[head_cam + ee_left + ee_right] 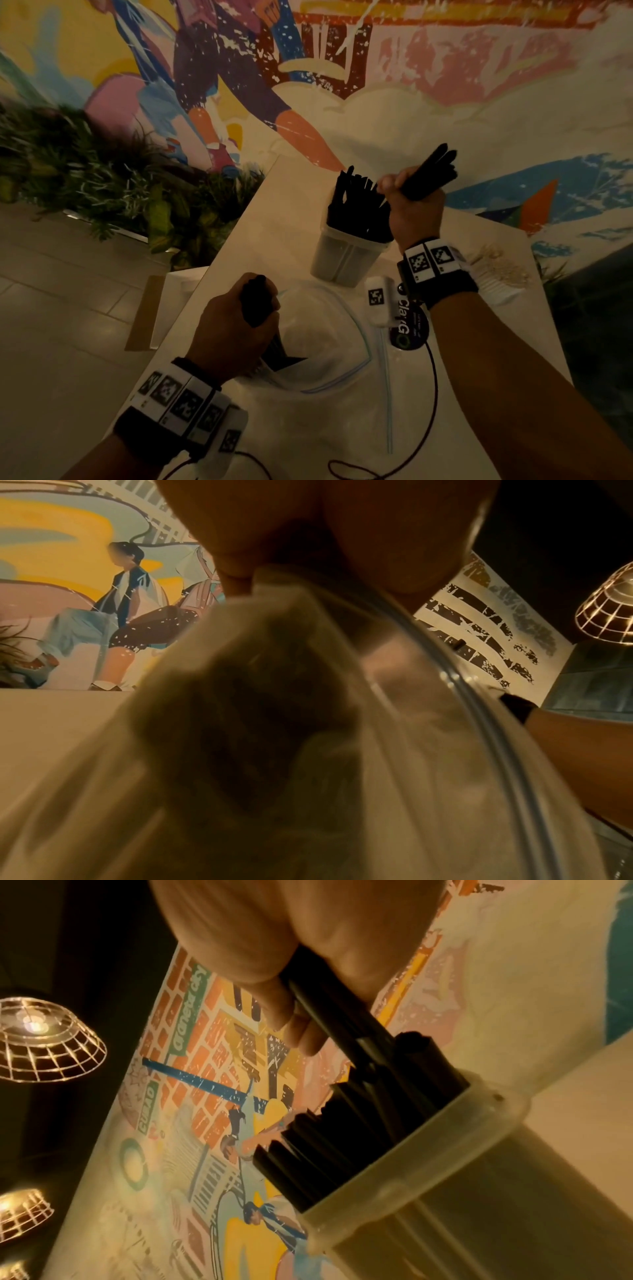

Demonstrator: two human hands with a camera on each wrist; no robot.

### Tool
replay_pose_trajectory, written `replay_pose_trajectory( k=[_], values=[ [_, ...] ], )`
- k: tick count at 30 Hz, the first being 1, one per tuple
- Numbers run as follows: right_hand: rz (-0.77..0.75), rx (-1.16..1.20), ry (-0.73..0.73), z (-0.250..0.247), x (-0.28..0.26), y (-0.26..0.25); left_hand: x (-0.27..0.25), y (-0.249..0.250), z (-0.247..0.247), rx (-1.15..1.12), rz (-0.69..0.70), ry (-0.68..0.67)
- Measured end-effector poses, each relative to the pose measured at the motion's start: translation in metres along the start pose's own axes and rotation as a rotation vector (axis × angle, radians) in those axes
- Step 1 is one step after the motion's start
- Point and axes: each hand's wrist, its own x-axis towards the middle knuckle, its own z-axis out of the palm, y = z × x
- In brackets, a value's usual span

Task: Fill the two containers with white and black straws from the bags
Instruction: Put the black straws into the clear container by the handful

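A translucent container [342, 260] stands mid-table, packed with upright black straws [356, 205]. My right hand [411, 202] grips a bunch of black straws [431, 174] at the container's right rim; their lower ends go down into the container [445, 1191] among the other straws [342, 1137]. My left hand [236, 325] grips another bunch of black straws [255, 301] whose lower ends sit in the mouth of a clear zip bag [329, 339] lying on the table. In the left wrist view the bag's plastic [308, 723] fills the frame, blurred.
A bag of white straws [496, 277] lies at the table's right, behind my right wrist. A black round tag [409, 329] and a thin cable [428, 411] lie on the table [274, 212]. Plants [102, 181] and a mural wall stand beyond the far left edge.
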Motion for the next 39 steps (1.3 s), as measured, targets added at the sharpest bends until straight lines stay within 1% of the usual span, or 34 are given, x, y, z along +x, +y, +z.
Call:
replay_pose_trajectory(
  k=[4,6,8,9,10,11,12,15,16,17,18,19,21,22,23,24,25,27,28,29,31,32,33,34,36,37,38,39],
  values=[
    [0.095,-0.393,0.106,-0.001,0.001,0.001,-0.002,-0.001,-0.001,-0.015,-0.004,0.011],
    [0.163,-0.638,0.122,-0.004,0.002,0.0,-0.002,-0.001,-0.002,-0.013,-0.011,0.014],
    [0.277,-0.86,0.048,-0.008,0.003,0.001,-0.002,0.0,-0.003,-0.022,-0.014,0.013],
    [0.32,-0.922,0.003,-0.01,0.004,0.004,-0.001,0.001,-0.003,-0.025,-0.012,0.012],
    [0.323,-0.937,-0.021,-0.013,0.006,0.006,-0.001,0.001,-0.003,-0.023,-0.01,0.01],
    [0.277,-0.912,-0.01,-0.014,0.009,0.005,0.0,0.001,-0.003,-0.021,-0.01,0.01],
    [0.193,-0.861,0.031,-0.014,0.012,0.002,0.0,0.002,-0.002,-0.021,-0.013,0.011],
    [-0.197,-0.699,0.204,-0.01,0.02,-0.014,0.001,0.002,-0.002,-0.023,-0.02,0.015],
    [-0.311,-0.682,0.233,-0.008,0.022,-0.019,0.001,0.001,-0.002,-0.02,-0.024,0.016],
    [-0.391,-0.696,0.231,-0.006,0.025,-0.021,0.001,0.001,-0.001,-0.016,-0.027,0.015],
    [-0.425,-0.744,0.196,-0.004,0.028,-0.019,0.002,0.0,-0.001,-0.006,-0.027,0.011],
    [-0.411,-0.835,0.123,-0.002,0.03,-0.015,0.003,-0.001,-0.001,0.007,-0.022,0.006],
    [-0.26,-1.079,-0.112,-0.002,0.031,0.003,0.003,-0.001,0.0,0.017,-0.017,0.0],
    [-0.155,-1.158,-0.235,-0.003,0.029,0.013,0.004,-0.002,0.0,0.013,-0.017,0.001],
    [-0.053,-1.177,-0.329,-0.004,0.027,0.023,0.003,-0.002,0.0,0.007,-0.014,0.005],
    [0.016,-1.163,-0.382,-0.003,0.025,0.026,0.003,-0.002,-0.001,0.001,-0.01,0.01],
    [0.047,-1.14,-0.39,-0.003,0.024,0.029,0.002,-0.003,-0.001,-0.008,-0.007,0.013],
    [0.06,-1.097,-0.375,-0.001,0.026,0.027,0.002,-0.005,-0.001,-0.013,-0.001,0.022],
    [0.079,-1.087,-0.398,0.001,0.027,0.024,0.002,-0.006,-0.001,-0.005,-0.001,0.026],
    [0.098,-1.095,-0.446,0.001,0.027,0.021,0.002,-0.006,-0.001,0.003,-0.003,0.028],
    [0.151,-1.206,-0.538,0.001,0.026,0.02,0.003,-0.005,-0.001,0.012,-0.012,0.028],
    [0.154,-1.264,-0.528,-0.001,0.024,0.018,0.003,-0.004,-0.001,0.012,-0.016,0.026],
    [0.114,-1.263,-0.466,-0.001,0.022,0.015,0.003,-0.002,-0.001,0.009,-0.018,0.023],
    [0.037,-1.203,-0.37,0.0,0.017,0.006,0.003,-0.001,-0.001,0.006,-0.016,0.02],
    [-0.114,-0.901,-0.19,0.003,-0.002,-0.02,0.003,-0.001,-0.002,0.013,-0.013,0.014],
    [-0.11,-0.74,-0.172,0.004,-0.018,-0.034,0.003,-0.001,-0.002,0.024,-0.013,0.009],
    [-0.049,-0.613,-0.237,0.006,-0.039,-0.048,0.003,-0.002,-0.002,0.039,-0.01,0.003],
    [0.047,-0.534,-0.379,0.007,-0.063,-0.057,0.004,-0.002,-0.003,0.054,-0.002,-0.005]
  ],
)
